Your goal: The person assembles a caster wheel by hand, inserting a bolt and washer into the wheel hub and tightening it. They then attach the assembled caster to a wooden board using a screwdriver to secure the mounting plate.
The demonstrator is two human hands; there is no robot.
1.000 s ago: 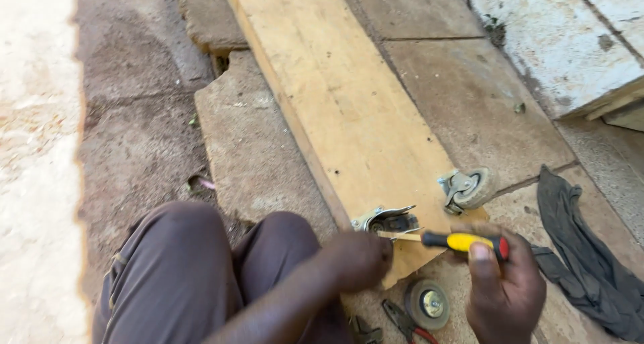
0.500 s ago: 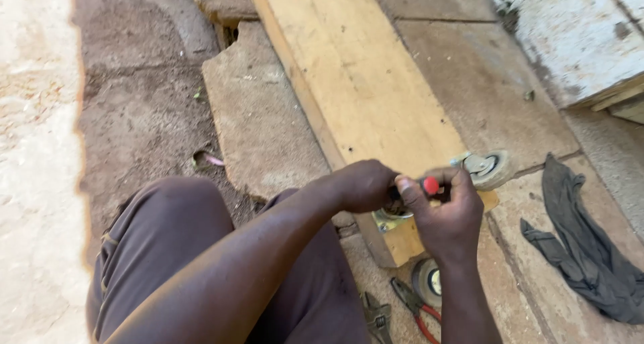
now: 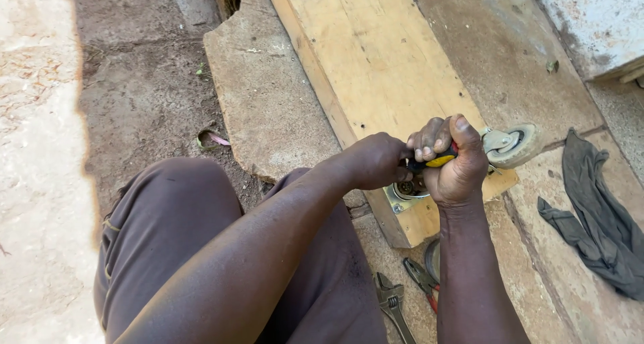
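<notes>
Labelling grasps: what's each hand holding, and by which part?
Right hand grips the yellow-and-black-handled screwdriver by its handle. Left hand rests at the metal caster plate on the wooden plank; its hold is hidden.

yellow-black screwdriver handle (image 3: 437,161), grey cloth (image 3: 599,216)

Bare plank (image 3: 376,55) runs free toward the frame's top; a caster (image 3: 511,144) blocks right of centre, pliers (image 3: 421,278) and wrench (image 3: 391,302) crowd the bottom.

Stone floor with a wood board

A long wooden plank (image 3: 376,69) lies on the stone floor (image 3: 268,109). A grey cloth (image 3: 597,210), red pliers (image 3: 422,280), a wrench (image 3: 391,302) and a caster wheel (image 3: 513,144) lie there too.
</notes>
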